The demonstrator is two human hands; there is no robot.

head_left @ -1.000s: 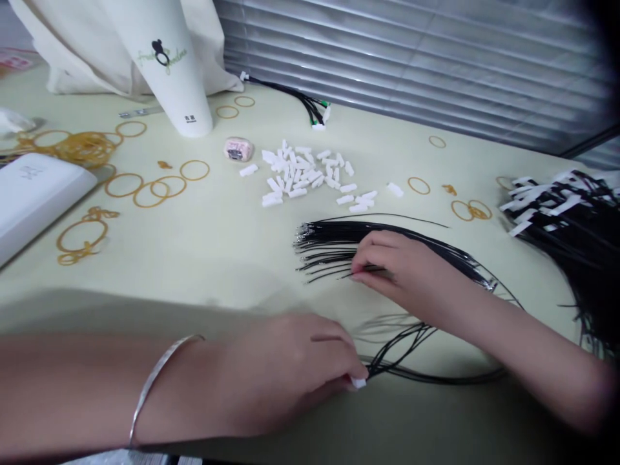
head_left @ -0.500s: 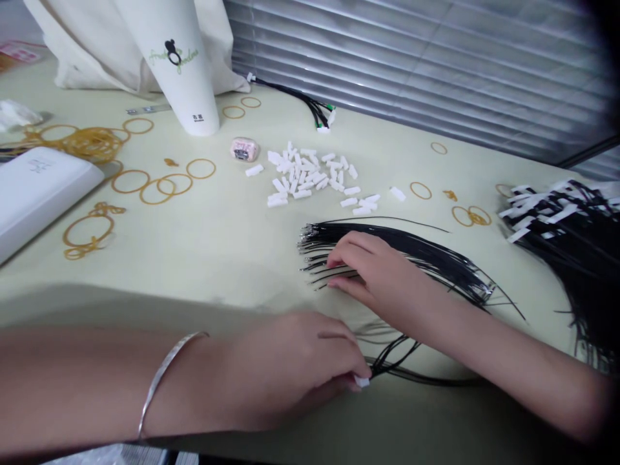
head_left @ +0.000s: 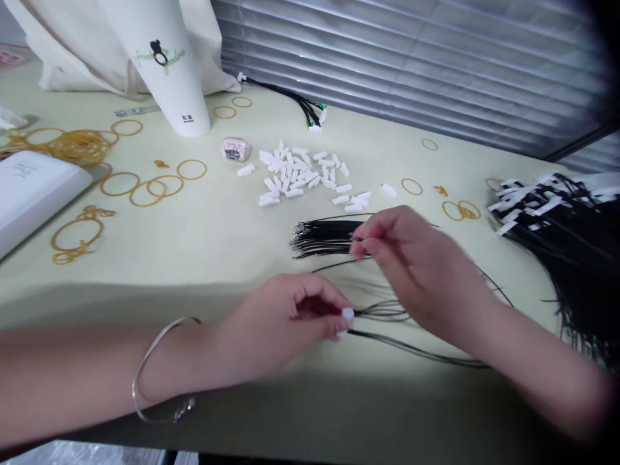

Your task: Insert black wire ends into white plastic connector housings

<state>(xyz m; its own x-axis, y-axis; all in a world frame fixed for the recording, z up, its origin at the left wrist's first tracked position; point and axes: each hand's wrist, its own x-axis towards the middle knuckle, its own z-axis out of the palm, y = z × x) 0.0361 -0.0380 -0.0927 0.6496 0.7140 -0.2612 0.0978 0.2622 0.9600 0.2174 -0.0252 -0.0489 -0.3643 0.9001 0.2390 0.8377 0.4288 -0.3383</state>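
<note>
Between thumb and fingers, my left hand (head_left: 295, 316) pinches a small white connector housing (head_left: 347, 315). Several thin black wires (head_left: 382, 314) run out of it to the right. My right hand (head_left: 407, 258) is raised above the table with thumb and forefinger pinched on the end of one black wire (head_left: 357, 239). Part of that wire is hidden by the hand. Behind and below the right hand lies a bundle of loose black wires (head_left: 322, 237) with metal terminals at their left ends. One separate wire (head_left: 334, 264) lies just in front of the bundle.
Loose white connector housings (head_left: 295, 171) lie in a pile beyond the wires. A large heap of black wires with white connectors (head_left: 557, 232) is at the right. Rubber bands (head_left: 121, 184), a white box (head_left: 36, 194), a white tumbler (head_left: 169, 77) and a cloth bag (head_left: 62, 58) stand left.
My right hand has lifted from the wire bundle, now pinching one wire end. My left hand has risen and turned, bringing the connector housing up closer to the right hand.
</note>
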